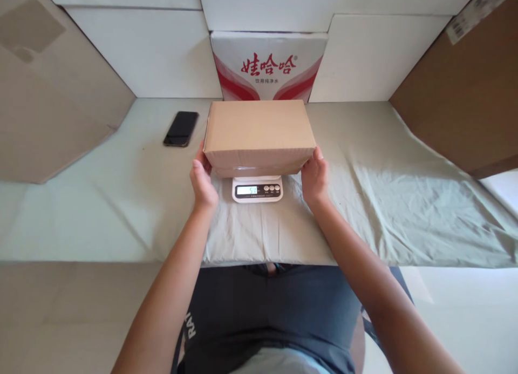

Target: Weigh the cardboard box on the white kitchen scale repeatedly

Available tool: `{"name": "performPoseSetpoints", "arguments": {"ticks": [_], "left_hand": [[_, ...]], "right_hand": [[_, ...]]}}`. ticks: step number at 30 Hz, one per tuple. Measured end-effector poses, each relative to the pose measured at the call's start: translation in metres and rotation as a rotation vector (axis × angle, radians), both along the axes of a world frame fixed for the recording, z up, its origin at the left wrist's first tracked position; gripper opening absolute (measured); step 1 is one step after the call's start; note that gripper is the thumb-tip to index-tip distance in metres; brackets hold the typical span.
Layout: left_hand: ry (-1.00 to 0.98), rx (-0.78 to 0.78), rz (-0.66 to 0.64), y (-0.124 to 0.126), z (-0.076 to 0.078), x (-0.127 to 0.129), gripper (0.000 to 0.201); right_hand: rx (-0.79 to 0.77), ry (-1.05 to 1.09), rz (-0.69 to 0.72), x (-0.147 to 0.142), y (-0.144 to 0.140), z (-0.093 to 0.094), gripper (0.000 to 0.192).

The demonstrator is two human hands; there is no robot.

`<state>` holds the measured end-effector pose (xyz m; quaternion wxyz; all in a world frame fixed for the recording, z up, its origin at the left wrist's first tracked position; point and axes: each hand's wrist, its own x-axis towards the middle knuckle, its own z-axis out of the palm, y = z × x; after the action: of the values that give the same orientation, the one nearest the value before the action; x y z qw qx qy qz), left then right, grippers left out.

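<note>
Phone (pixel 181 129): on the cloth (pixel 93 217), beyond your left hand (pixel 204 182)
Red-and-white carton (pixel 269 58): behind the box (pixel 259 126)
Scale (pixel 257 190): beneath the box
Grip: box between your left hand and right hand (pixel 314 177), fingers holding its ends

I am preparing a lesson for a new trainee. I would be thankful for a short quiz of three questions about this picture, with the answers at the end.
1. True or false: both hands are at the same side of the brown box.
2. Which thing shows beneath that box? A) a book B) a white scale C) a bowl
3. Fill in: Seen by the person, the phone lies on the pale green cloth to the ____ of the box.

Key:
1. False: the left hand is at its left side, the right hand at its right.
2. B
3. left
</note>
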<state>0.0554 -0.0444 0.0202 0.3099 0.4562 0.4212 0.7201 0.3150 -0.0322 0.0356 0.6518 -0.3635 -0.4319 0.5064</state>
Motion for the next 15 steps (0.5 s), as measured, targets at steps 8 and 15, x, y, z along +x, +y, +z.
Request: {"name": "performPoseSetpoints", "arguments": {"ticks": [8, 15], "left_hand": [[0.003, 0.000, -0.004, 0.0008, -0.0007, 0.0003, 0.086], [0.012, -0.013, 0.004, 0.0008, -0.0011, 0.0008, 0.090]], "right_hand": [[0.026, 0.016, -0.002, -0.0025, 0.0035, -0.0051, 0.063], [0.078, -0.057, -0.011, -0.0063, 0.0044, -0.0026, 0.063]]}}
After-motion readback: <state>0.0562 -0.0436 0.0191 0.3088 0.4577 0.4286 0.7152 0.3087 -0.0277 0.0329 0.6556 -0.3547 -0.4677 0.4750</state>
